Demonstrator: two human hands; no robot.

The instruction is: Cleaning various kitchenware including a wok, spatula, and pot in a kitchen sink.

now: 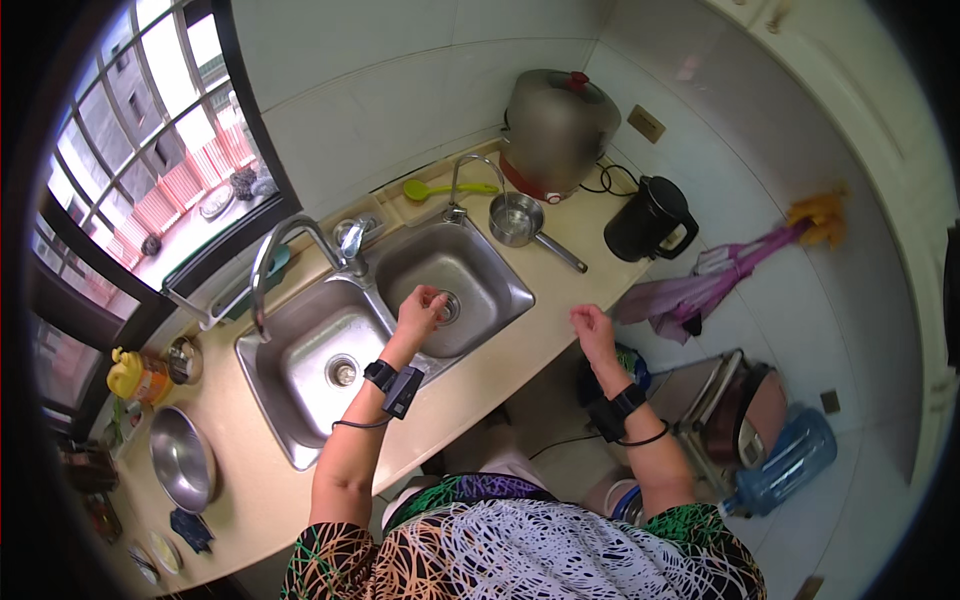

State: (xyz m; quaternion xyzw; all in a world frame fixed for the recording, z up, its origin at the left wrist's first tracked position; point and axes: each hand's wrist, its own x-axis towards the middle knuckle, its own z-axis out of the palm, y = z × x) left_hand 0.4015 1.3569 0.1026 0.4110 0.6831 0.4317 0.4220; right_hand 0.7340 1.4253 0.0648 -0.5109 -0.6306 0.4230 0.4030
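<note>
Over the right basin of a steel double sink hangs my left hand, its fingers loosely curled and nothing visible in them. My right hand is raised by the counter's front edge, loosely bent, with no object seen in it. Beyond both hands, a small steel saucepan stands on the counter under a thin curved tap, and water seems to run into it. Its handle points towards the black electric kettle. A larger chrome tap arches over the left basin.
A lime-green spoon lies behind the thin tap, beside a large steel cooker. On the left are a steel bowl, a dark cloth and a yellow bottle. A purple umbrella hangs right; a blue water bottle lies below.
</note>
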